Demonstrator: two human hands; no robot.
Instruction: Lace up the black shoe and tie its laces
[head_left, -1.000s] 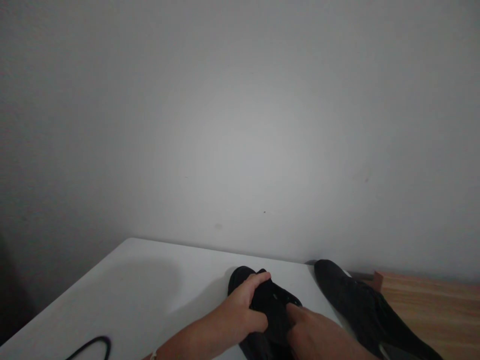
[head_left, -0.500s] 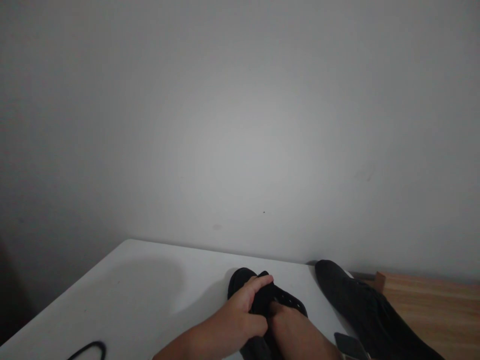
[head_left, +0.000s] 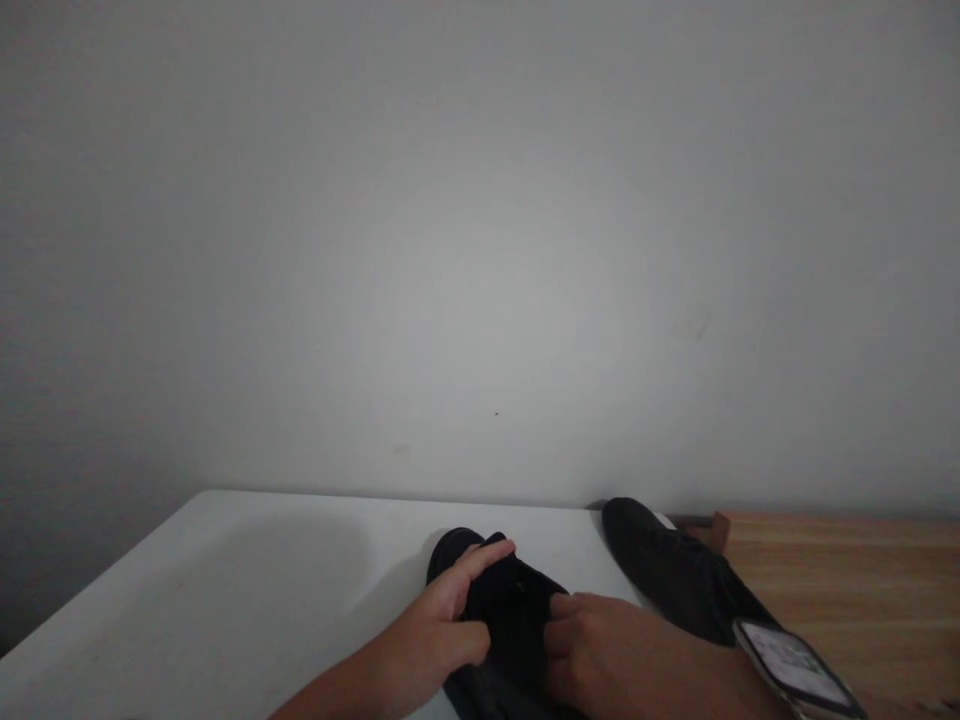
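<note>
Compared with half a second ago, view has swung a little: counter [head_left: 300, 580] corner, shoes and wood-grain board [head_left: 847, 580] all sit farther left. Right hand [head_left: 596, 650], earlier reaching into the opening of the black shoe [head_left: 514, 650], is now at its right side, fingers curled in; cannot tell whether they pinch the edge. Wrist has rolled, so the watch [head_left: 795, 660] shows a lit face. Left hand [head_left: 442, 635] keeps its hold: thumb and fingers set apart, clasping the left side of the upper, fingertips over a raised piece by the toe. Shoe: on the counter, toe toward the wall [head_left: 487, 250], heel end cut off by the bottom of the frame. Dark all over, rounded toe, upper spread wide; inner detail lost in shadow. Second shoe [head_left: 667, 575], also dark, lies to the right by the counter's edge, well apart from the first.
</note>
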